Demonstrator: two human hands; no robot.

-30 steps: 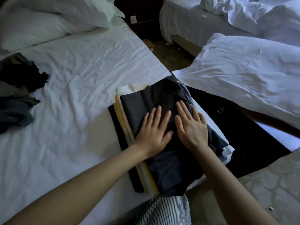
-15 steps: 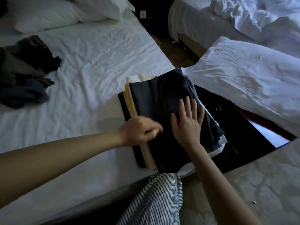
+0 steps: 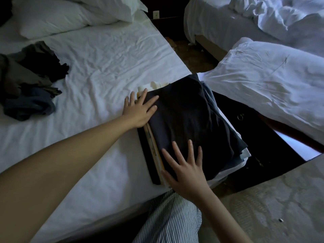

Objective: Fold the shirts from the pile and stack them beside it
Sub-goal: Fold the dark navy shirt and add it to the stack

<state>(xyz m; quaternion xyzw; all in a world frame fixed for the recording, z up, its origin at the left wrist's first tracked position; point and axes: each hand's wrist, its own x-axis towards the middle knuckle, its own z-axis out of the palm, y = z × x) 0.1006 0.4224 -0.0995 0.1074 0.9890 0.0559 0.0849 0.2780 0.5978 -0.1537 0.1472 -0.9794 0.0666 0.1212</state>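
Several crumpled garments, grey, black and blue, make up the pile of unfolded shirts (image 3: 29, 81) at the left edge of the frame. It lies on the white sheet of the bed (image 3: 105, 64), below the white pillows (image 3: 70, 14) in the upper left. Right of the pile and well apart from it, near the middle of the frame, the left hand (image 3: 138, 109) lies flat with its fingers spread. Its palm rests at the left edge of the stack of folded shirts (image 3: 154, 151) and its fingertips reach onto the dark shirt (image 3: 189, 120) on top. Cream and yellow layers show along the stack's left side, with a black one at the bottom. The stack sits at the bed's right corner, and some lower layers jut out past the dark shirt on the right. The right hand (image 3: 185, 169), lower in the frame and apart from the left, also lies flat with fingers fanned out, pressing the near corner of the dark shirt; neither hand grips anything. Below it, at the bottom edge, is striped cloth (image 3: 171, 221). Right of the stack lies a black object (image 3: 245, 123) bearing a small metal ring, and beyond that a white pillow (image 3: 273, 88). A second bed (image 3: 245, 20) with rumpled white bedding fills the upper right, and pale floor (image 3: 280, 199) fills the lower right.
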